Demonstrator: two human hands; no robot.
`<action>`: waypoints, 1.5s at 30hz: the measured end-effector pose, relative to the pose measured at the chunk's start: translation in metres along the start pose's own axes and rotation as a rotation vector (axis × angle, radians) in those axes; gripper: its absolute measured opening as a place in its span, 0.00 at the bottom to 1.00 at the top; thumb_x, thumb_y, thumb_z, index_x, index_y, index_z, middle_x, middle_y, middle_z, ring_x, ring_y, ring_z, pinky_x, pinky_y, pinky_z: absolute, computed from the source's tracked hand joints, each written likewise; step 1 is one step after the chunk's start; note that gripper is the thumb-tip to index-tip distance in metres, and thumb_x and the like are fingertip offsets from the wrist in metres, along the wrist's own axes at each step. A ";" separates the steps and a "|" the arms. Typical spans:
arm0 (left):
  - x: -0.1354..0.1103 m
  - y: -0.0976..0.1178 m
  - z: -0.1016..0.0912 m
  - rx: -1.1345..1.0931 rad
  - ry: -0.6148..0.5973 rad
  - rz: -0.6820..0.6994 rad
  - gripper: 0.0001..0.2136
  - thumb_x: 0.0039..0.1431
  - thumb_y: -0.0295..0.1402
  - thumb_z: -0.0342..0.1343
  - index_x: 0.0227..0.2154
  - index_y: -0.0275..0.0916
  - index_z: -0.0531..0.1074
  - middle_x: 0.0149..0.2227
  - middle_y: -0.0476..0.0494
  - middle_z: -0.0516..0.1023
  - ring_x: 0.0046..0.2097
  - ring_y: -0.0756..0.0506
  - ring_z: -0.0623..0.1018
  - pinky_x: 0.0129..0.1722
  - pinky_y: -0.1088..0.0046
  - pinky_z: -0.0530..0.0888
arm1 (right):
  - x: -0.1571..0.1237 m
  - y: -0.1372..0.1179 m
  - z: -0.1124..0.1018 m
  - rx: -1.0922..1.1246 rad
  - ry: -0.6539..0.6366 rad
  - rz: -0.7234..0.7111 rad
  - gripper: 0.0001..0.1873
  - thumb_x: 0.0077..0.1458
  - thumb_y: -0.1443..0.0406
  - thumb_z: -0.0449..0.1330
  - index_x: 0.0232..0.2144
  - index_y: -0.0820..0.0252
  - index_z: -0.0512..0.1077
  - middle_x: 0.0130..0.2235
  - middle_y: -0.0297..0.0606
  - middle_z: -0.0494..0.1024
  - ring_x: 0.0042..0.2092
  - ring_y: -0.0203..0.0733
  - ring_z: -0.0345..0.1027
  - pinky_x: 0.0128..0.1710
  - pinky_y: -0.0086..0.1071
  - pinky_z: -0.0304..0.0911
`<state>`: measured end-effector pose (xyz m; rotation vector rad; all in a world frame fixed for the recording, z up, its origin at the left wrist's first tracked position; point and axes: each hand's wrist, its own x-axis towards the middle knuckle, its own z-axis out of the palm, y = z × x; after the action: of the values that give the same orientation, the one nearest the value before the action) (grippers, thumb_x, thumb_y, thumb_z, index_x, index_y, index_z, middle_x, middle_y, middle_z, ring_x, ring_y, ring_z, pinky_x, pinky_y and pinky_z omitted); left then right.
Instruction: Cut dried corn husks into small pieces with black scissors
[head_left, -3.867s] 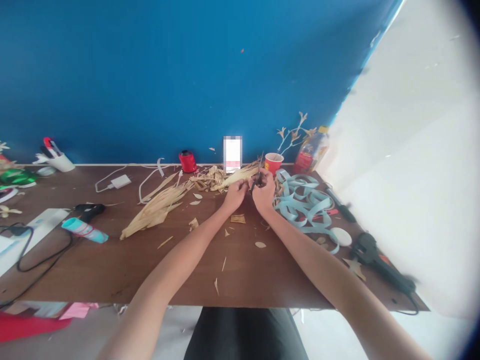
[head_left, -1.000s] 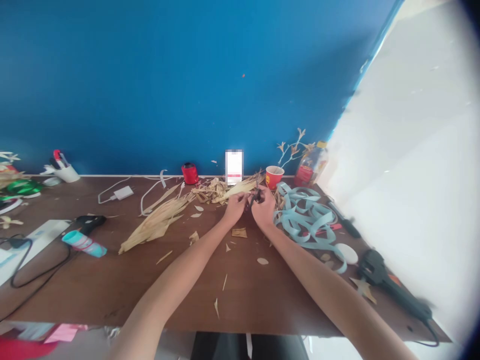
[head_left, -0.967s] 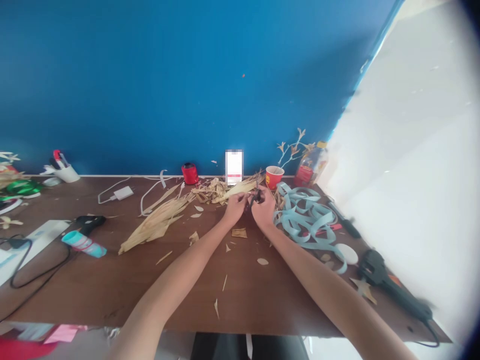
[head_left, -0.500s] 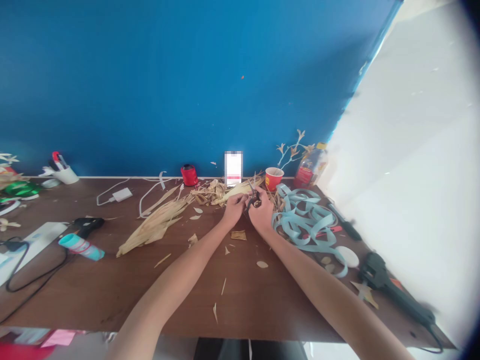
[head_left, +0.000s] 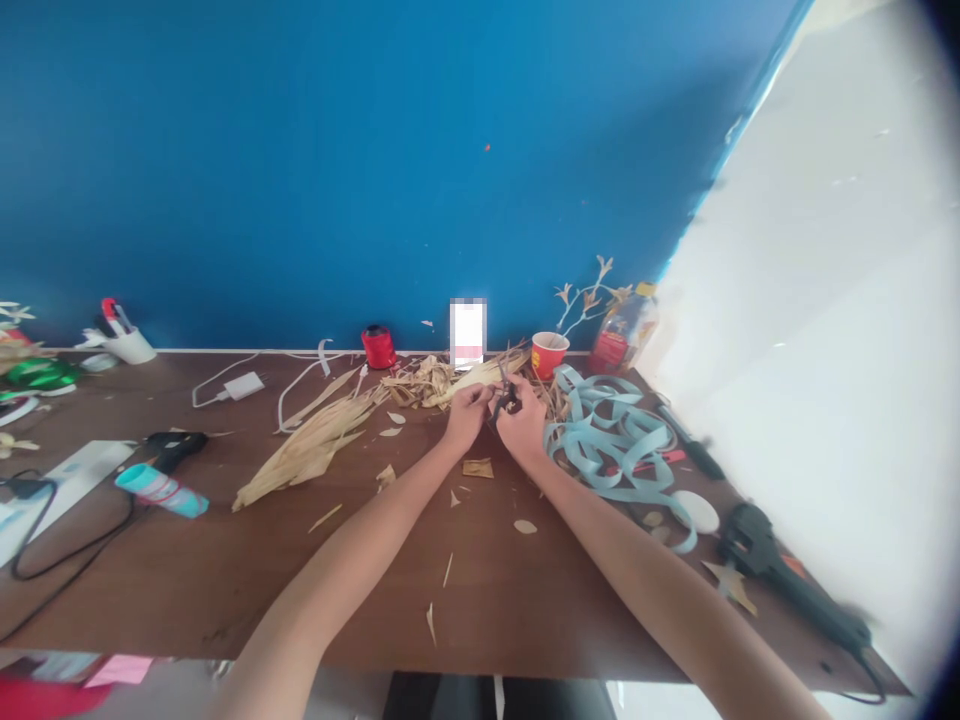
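Observation:
Both my hands meet over the far middle of the brown table (head_left: 225, 560). My right hand (head_left: 523, 428) is closed round small dark scissors (head_left: 508, 400), their blades pointing up and away. My left hand (head_left: 466, 414) is pinched on a small pale piece of dried husk right beside the blades; the piece itself is too small to make out clearly. A heap of dried corn husks (head_left: 322, 440) lies just left of and behind my hands, with cut husk scraps (head_left: 478, 467) scattered below them.
A tangle of light blue ribbon (head_left: 611, 440) lies right of my hands, a red paper cup (head_left: 549, 353) and a red spool (head_left: 379, 347) by the blue wall. Black glue guns (head_left: 780, 570) (head_left: 174, 447), a teal tube (head_left: 159, 490), charger and cables sit at the sides.
My hands have stayed together at the same spot, shifting slightly left. The scissors' blades now point more upward. The camera view has tilted a little.

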<state>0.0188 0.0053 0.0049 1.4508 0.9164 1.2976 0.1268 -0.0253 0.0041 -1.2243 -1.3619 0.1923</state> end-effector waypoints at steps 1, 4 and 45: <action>0.000 0.000 0.000 -0.004 -0.002 -0.003 0.21 0.58 0.46 0.53 0.18 0.38 0.56 0.17 0.54 0.56 0.22 0.54 0.58 0.23 0.76 0.56 | 0.000 0.000 0.000 -0.012 0.003 0.000 0.20 0.48 0.65 0.58 0.46 0.57 0.71 0.40 0.38 0.80 0.38 0.44 0.74 0.43 0.38 0.68; 0.001 -0.001 0.001 -0.017 -0.016 0.006 0.20 0.58 0.47 0.53 0.19 0.38 0.58 0.18 0.54 0.57 0.22 0.54 0.58 0.24 0.76 0.56 | 0.001 -0.001 0.000 -0.024 0.017 -0.002 0.20 0.48 0.65 0.58 0.46 0.57 0.71 0.40 0.38 0.80 0.39 0.45 0.74 0.44 0.38 0.68; 0.007 -0.008 0.002 -0.081 0.015 -0.070 0.18 0.61 0.44 0.50 0.44 0.35 0.73 0.28 0.45 0.76 0.29 0.47 0.72 0.32 0.71 0.69 | 0.002 0.005 0.003 -0.039 0.075 0.051 0.21 0.49 0.66 0.57 0.47 0.55 0.69 0.41 0.39 0.80 0.41 0.47 0.74 0.46 0.40 0.67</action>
<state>0.0224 0.0135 -0.0010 1.3367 0.9064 1.2805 0.1283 -0.0198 0.0009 -1.2870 -1.2758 0.1548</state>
